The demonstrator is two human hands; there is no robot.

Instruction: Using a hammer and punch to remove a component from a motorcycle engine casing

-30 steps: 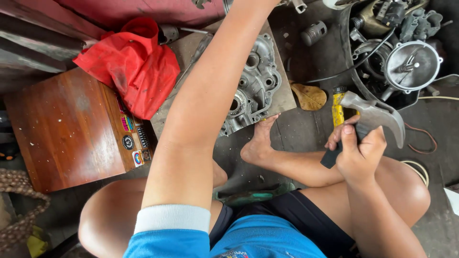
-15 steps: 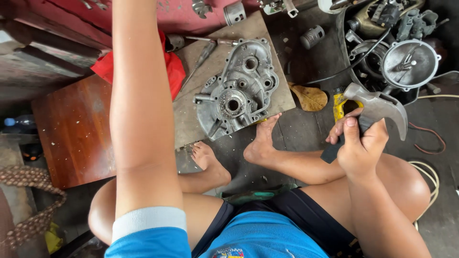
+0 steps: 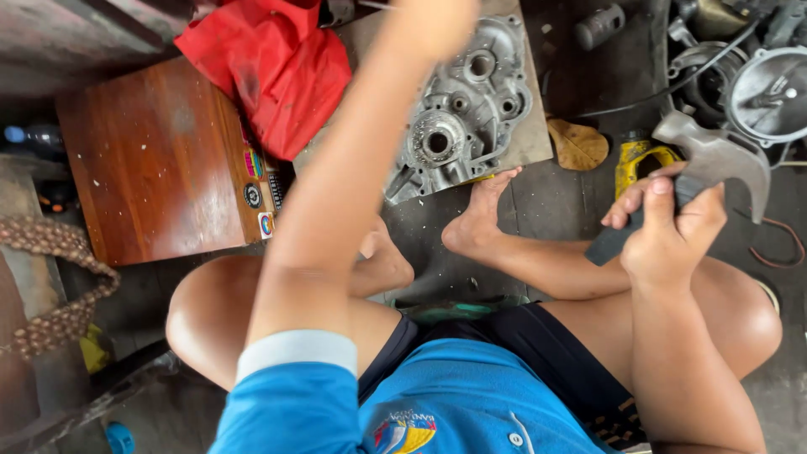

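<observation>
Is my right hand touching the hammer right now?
Touching. The head view shows the right hand wrapped around the dark handle of the hammer, with the thumb and fingers pressed against the grip below its metal head.

Claw hammer [image 3: 714, 160]: grey metal head with curved claw pointing right and down, dark handle, held up at a slant above the right knee, the right hand [image 3: 668, 231] wrapped around the handle just under the head with the thumb lying up along it. Engine case cover [image 3: 466, 109]: cast grey aluminium, open face up, round bearing bore and several smaller holes, flat on a tan board on the floor just beyond the bare feet. Left hand [image 3: 433, 21] raised over the cover's top edge, blurred, seems empty but hard to tell.
</observation>
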